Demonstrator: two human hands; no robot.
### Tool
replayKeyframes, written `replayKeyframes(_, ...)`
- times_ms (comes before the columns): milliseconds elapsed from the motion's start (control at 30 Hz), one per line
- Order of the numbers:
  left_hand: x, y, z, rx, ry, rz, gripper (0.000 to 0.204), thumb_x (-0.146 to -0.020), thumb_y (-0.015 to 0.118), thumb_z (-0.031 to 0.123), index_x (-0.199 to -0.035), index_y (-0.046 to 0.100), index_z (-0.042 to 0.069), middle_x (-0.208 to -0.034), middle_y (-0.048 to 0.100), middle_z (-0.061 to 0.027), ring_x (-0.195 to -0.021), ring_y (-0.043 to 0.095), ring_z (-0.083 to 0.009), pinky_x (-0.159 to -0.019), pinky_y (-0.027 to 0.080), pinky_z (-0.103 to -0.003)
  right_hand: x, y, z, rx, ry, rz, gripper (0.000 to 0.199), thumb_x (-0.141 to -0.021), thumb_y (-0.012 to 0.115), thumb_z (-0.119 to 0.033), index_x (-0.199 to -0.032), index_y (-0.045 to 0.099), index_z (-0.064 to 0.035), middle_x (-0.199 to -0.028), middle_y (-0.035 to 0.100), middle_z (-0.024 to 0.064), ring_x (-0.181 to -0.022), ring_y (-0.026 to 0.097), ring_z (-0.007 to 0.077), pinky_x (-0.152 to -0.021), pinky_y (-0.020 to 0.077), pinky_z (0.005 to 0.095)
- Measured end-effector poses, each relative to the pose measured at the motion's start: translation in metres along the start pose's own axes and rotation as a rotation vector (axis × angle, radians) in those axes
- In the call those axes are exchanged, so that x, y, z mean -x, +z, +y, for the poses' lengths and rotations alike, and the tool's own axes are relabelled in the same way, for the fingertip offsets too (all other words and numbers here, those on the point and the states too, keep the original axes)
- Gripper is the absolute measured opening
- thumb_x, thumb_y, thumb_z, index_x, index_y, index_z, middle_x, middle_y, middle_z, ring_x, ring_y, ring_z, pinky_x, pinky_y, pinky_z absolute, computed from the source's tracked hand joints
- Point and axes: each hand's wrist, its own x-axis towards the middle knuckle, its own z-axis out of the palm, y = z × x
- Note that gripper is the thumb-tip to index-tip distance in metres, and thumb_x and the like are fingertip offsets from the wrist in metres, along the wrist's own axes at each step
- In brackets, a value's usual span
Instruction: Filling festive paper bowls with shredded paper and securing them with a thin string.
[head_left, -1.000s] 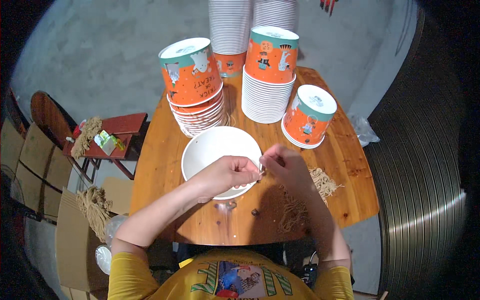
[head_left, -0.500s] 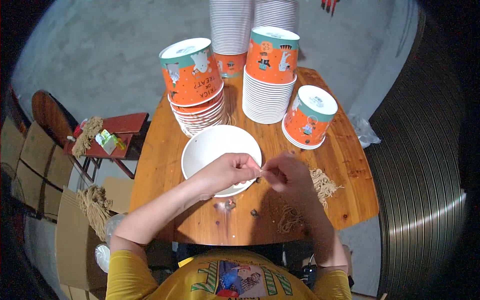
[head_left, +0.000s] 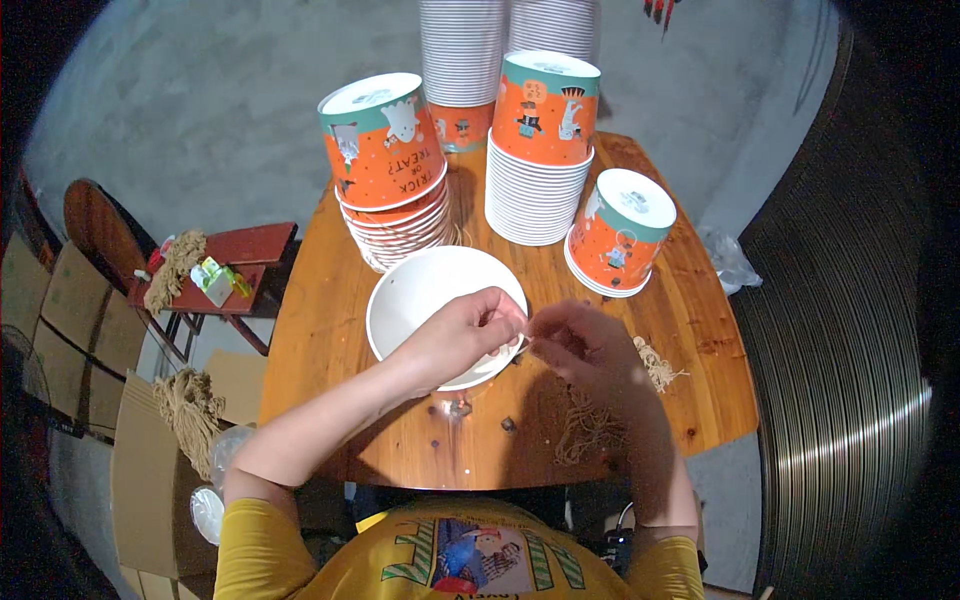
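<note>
A white paper bucket (head_left: 420,295) lies open side up on the round wooden table (head_left: 330,330). My left hand (head_left: 460,335) pinches its near rim, fingers closed on the edge. My right hand (head_left: 585,345) meets it at the rim, fingertips pinched on something thin, probably a strand of twine. Loose tan twine (head_left: 590,425) lies on the table under my right wrist, with a frayed tuft (head_left: 660,365) to its right.
Stacks of orange and teal printed buckets (head_left: 385,150) (head_left: 545,110) (head_left: 620,230) stand upside down behind the white one, with taller white stacks (head_left: 460,50) at the back. A small red stool (head_left: 235,265) with twine sits left, beside cardboard boxes (head_left: 150,470).
My right hand has drawn in from the right toward the bucket's rim and now touches my left fingertips. The left hand and the bucket stay put.
</note>
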Motion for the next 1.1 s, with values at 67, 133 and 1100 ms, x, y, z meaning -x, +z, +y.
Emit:
replayKeyframes(67, -0.002, 0.001, -0.005, 0.019, 0.046, 0.006, 0.015, -0.092, 0.053, 0.015, -0.099, 0.056, 0.001, -0.082, 0.056, 0.0001, -0.077, 0.051, -0.0076, -0.072, 0.044, -0.023, -0.002, 0.000, 0.000, -0.051, 0.024, -0.039, 0.015, -0.086, 0.064, -0.007, -0.099, 0.059, -0.0030, -0.080, 0.060, -0.0006, -0.070, 0.053, 0.0041, -0.061, 0.0456, 0.0211)
replayKeyframes(133, -0.002, 0.002, -0.006, 0.043, 0.045, -0.009, 0.015, -0.092, 0.053, 0.014, -0.100, 0.056, 0.001, -0.083, 0.056, 0.0000, -0.077, 0.051, -0.0081, -0.073, 0.044, -0.023, -0.004, 0.001, 0.006, -0.121, 0.012, -0.090, 0.013, -0.087, 0.063, -0.008, -0.098, 0.059, -0.0032, -0.077, 0.058, -0.0024, -0.068, 0.051, 0.0029, -0.059, 0.0437, 0.0201)
replayKeyframes(1100, -0.005, 0.004, 0.003, 0.083, -0.087, -0.116, 0.010, -0.088, 0.061, 0.012, -0.094, 0.059, 0.005, -0.077, 0.057, 0.0030, -0.069, 0.050, -0.0040, -0.062, 0.040, -0.019, 0.012, 0.018, 0.031, 0.310, -0.345, 0.340, 0.015, -0.073, 0.068, 0.000, -0.083, 0.057, -0.0056, -0.071, 0.053, 0.0069, -0.061, 0.053, 0.0206, -0.054, 0.0430, 0.0306)
